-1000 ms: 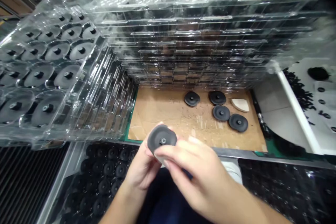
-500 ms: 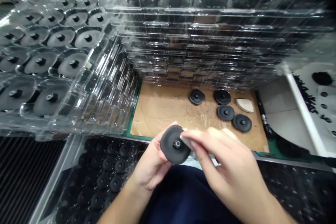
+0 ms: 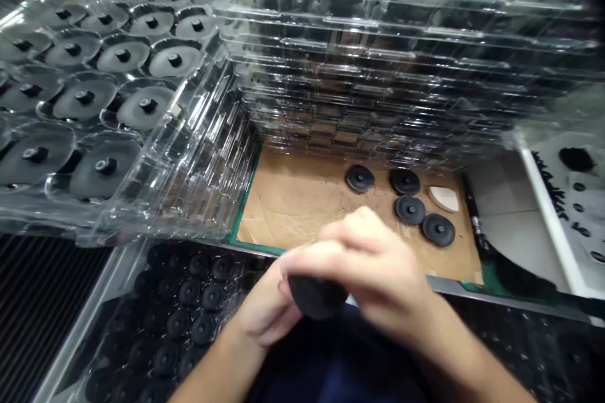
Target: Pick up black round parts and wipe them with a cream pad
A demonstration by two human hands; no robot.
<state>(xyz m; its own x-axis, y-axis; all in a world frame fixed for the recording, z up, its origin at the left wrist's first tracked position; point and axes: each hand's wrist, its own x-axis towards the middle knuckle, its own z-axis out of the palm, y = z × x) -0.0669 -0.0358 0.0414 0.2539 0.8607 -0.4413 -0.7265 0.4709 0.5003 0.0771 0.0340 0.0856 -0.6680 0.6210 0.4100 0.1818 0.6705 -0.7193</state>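
Right now I have both hands gathered around one black disc (image 3: 317,299), held above the lap, just in front of the bench edge. Its outline is close to round, so I can make out no clear long axis. The strip I can see is plain and dark, its curved lower edge toward the lap; blur and the fingers keep me from telling where a stem points.

My left hand (image 3: 267,308) has its fingers curled closed on the disc's left side. My right hand (image 3: 373,271) reaches over the top, fingers bent and close together, covering the disc's upper part. I can't tell how tightly those fingers close, or whether they pinch anything under the knuckles.

Left of the bench, a stack of clear trays (image 3: 203,138) carries dark discs (image 3: 146,106) in its top cells, one to a cell, stems up. Across the back I see taller clear stacks (image 3: 359,85), dark shapes showing through their walls. Between them, a cardboard sheet (image 3: 283,201) bears four loose discs (image 3: 360,179), stems up, three of them clustered, and a cream wedge (image 3: 444,198). Far right, small black pieces (image 3: 551,182) lie beyond a white edge (image 3: 551,220).
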